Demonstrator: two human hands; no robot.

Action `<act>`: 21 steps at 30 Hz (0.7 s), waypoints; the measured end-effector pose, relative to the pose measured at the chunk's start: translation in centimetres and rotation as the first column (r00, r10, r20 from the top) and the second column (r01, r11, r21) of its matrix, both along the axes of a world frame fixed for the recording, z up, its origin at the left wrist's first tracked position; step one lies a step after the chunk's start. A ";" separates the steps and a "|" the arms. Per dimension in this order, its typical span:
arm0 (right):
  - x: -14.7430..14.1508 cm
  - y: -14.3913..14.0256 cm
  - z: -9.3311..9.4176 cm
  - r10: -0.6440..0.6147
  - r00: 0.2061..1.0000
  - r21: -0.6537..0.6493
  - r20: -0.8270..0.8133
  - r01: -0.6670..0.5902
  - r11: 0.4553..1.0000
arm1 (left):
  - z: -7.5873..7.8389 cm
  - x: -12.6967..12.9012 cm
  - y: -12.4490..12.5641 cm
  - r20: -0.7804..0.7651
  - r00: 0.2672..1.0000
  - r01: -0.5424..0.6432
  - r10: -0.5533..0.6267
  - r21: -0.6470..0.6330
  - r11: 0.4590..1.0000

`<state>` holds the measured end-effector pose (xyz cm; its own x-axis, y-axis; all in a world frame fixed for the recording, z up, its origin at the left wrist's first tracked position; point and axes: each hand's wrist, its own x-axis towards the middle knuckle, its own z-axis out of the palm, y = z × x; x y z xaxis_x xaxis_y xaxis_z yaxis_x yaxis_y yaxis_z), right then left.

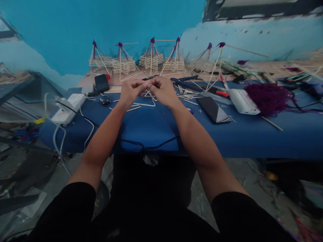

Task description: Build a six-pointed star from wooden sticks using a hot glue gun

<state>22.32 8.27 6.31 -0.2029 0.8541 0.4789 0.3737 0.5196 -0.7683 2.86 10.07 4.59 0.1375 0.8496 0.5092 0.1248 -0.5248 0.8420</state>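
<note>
My left hand (131, 93) and my right hand (163, 90) meet over the blue table, thumbs and forefingers pinched together almost touching. Between and just below the fingertips is a small frame of thin wooden sticks (153, 100), its sticks meeting at angles. Both hands grip it at its far end; the exact spot is hidden by the fingers. Loose short sticks (186, 94) lie scattered right of my right hand, and a few more sticks (133, 108) lie by my left wrist.
Pyramid-like stick structures (151, 60) with purple yarn tops line the wall. At left are a power strip (69, 109), cables and a black box-shaped thing (101, 83). To the right lie a phone (212, 109), a white device (243, 101), purple yarn (268, 99) and a cutter (222, 93).
</note>
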 end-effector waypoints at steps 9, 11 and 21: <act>0.2 -0.1 0.3 -0.032 0.999 0.107 -0.042 0.036 0.994 | -0.1 0.1 0.5 0.013 0.998 -0.061 0.059 0.276 0.959; 0.4 -0.2 0.3 -0.053 0.999 0.144 -0.008 0.054 0.988 | -0.1 0.1 0.5 -0.008 0.998 -0.052 0.057 0.284 0.957; 0.9 0.0 -0.2 -0.134 0.985 0.279 0.109 0.099 0.955 | 0.4 -0.1 -0.7 -0.109 0.979 -0.116 0.170 0.384 0.916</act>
<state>23.24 8.25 6.11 -0.1831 0.7169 0.6727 0.5286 0.6487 -0.5475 2.77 9.39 5.02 0.1203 0.6165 0.7781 0.3220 -0.7656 0.5569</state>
